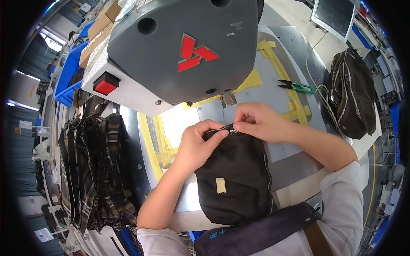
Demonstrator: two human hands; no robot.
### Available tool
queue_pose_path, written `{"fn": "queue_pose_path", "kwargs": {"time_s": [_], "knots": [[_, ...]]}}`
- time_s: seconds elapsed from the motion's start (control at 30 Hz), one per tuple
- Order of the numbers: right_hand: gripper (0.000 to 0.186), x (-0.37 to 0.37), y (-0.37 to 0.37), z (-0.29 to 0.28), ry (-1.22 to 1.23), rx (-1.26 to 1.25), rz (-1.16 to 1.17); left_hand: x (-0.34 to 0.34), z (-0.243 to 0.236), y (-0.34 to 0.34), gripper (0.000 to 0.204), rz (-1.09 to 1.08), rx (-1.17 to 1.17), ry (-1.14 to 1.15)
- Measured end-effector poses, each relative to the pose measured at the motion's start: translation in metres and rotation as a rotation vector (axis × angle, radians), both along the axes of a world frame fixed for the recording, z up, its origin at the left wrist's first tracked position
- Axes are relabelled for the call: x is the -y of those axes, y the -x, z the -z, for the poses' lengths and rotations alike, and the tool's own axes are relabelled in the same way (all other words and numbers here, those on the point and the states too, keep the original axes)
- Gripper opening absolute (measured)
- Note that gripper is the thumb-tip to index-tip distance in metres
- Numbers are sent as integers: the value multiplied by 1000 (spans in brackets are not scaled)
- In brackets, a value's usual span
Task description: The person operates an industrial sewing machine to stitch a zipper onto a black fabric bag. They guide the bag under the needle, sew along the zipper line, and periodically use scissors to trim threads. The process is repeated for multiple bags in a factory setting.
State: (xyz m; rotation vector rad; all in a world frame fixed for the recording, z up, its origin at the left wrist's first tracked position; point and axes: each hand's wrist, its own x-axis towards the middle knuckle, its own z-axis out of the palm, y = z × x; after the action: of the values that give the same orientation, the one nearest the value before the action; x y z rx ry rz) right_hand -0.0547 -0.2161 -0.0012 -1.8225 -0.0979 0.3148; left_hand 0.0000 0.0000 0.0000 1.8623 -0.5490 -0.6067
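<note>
A dark brown-black fabric pouch with a small pale patch and a zipper down its right side lies in front of me on the machine's work plate. My left hand pinches the left part of the zipper at the pouch's top edge. My right hand pinches the same zipper near its end, just to the right of my left thumb. The grey machine head with a red emblem hangs over both hands, and green-handled snips rest on the plate to the right.
Plaid and dark fabric pieces are piled at left, below blue bins. A red button sits on the machine housing. At right are a zipped dark pouch, a cord and a screen. Yellow tape marks the plate.
</note>
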Motion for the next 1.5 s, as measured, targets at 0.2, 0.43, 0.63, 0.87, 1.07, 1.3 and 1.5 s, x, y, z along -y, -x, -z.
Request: {"fn": "queue_pose_path", "kwargs": {"time_s": [0.2,0.43,0.63,0.87,1.07,1.3,1.5], "knots": [[18,-7,2,-2,-99,24,51,2,4,2,15,-61,65,60],[17,-11,5,7,6,63,133,1,9,-1,15,-142,33,49],[17,-14,8,7,-14,86,185,0,8,0,14,-143,93,77],[14,-16,3,2,-15,158,132,3,0,5,13,-47,230,-50],[12,-10,-1,3,-207,-17,88,1,3,3,13,-60,111,43],[24,-8,4,3,73,104,76,1,10,2,10,-87,162,123],[22,-11,4,1,123,172,36,2,10,5,10,-110,195,148]]}}
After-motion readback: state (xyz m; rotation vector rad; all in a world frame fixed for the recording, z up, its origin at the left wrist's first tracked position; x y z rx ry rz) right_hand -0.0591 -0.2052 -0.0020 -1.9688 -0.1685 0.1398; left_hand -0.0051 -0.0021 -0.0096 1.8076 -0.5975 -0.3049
